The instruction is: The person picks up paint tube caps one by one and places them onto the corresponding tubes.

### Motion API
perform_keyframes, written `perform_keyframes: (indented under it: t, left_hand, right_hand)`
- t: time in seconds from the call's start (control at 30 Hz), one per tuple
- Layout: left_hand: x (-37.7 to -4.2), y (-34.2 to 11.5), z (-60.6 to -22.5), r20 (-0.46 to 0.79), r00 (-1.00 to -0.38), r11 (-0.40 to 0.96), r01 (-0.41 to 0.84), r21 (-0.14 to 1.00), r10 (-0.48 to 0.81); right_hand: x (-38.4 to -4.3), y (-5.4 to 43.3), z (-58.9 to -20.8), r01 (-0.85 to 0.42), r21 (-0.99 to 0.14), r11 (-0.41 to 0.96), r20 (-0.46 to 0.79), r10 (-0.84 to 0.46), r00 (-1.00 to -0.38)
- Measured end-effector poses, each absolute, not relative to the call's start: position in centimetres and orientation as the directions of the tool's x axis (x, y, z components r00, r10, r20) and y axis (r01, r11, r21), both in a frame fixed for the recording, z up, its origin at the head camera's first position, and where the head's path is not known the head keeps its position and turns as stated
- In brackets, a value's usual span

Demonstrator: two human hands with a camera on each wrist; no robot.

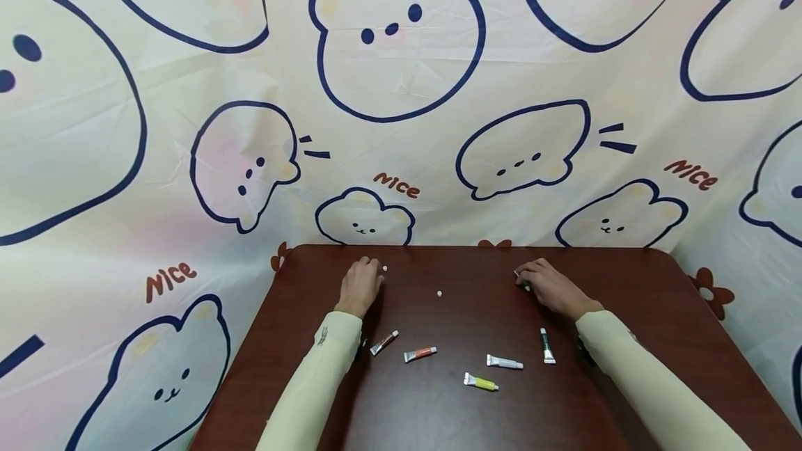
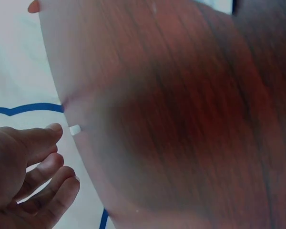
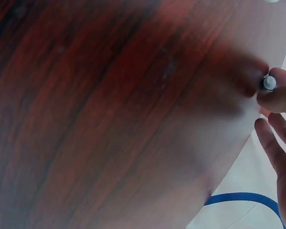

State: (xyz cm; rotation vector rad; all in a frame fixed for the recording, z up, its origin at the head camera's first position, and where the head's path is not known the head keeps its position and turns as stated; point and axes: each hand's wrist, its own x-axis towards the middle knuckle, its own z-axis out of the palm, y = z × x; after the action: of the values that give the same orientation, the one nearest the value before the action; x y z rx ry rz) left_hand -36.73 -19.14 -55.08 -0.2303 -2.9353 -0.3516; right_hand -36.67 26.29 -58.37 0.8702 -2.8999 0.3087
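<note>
My left hand (image 1: pixel 361 287) is over the back left of the table, its fingers loosely bent and holding nothing. Just beside its fingertips lies a small white cap (image 1: pixel 385 268), apart from the thumb in the left wrist view. Toward the back right, my right hand (image 1: pixel 554 289) pinches a small paint tube (image 1: pixel 526 286) with a bit of green showing. Its white end (image 3: pixel 270 83) sticks out between thumb and finger in the right wrist view; the rest is hidden. A second white cap (image 1: pixel 439 294) lies between the hands.
Nearer me on the brown table (image 1: pixel 426 423) lie a brown tube (image 1: pixel 384 343), an orange-red tube (image 1: pixel 420 354), a white tube (image 1: pixel 504 362), a yellow tube (image 1: pixel 481 382) and a dark green tube (image 1: pixel 547 346). A patterned cloth (image 1: pixel 401 145) hangs behind the back edge.
</note>
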Motion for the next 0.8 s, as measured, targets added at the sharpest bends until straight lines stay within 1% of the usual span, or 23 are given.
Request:
perform_keyframes:
  t: [0.13, 0.33, 0.47, 0.57, 0.8]
  left_hand:
    - [-37.0, -19.3, -55.5, 0.208, -0.97, 0.956, 0.173, 0.238, 0.124]
    - [-37.3, -19.4, -55.9, 0.21, -0.971, 0.955, 0.165, 0.246, 0.113]
    - [-37.6, -19.3, -55.9, 0.204, -0.973, 0.954, 0.156, 0.257, 0.104]
    - [-37.7, -19.2, -56.0, 0.2, -0.975, 0.954, 0.143, 0.264, 0.091]
    - [-38.1, -19.0, -56.2, 0.2, -0.977, 0.948, 0.133, 0.289, 0.076]
  right_hand:
    - [-36.9, 26.2, -58.5, -0.568, -0.116, 0.815, 0.171, -0.547, -0.82]
    - [-36.8, 26.0, -58.4, -0.578, -0.075, 0.813, 0.204, -0.555, -0.807]
    - [-36.6, 25.9, -58.2, -0.567, -0.06, 0.822, 0.192, -0.548, -0.814]
    - [-36.6, 25.8, -58.1, -0.575, -0.043, 0.817, 0.187, -0.558, -0.808]
    - [-36.6, 25.6, -58.2, -0.617, -0.011, 0.787, 0.252, -0.595, -0.763]
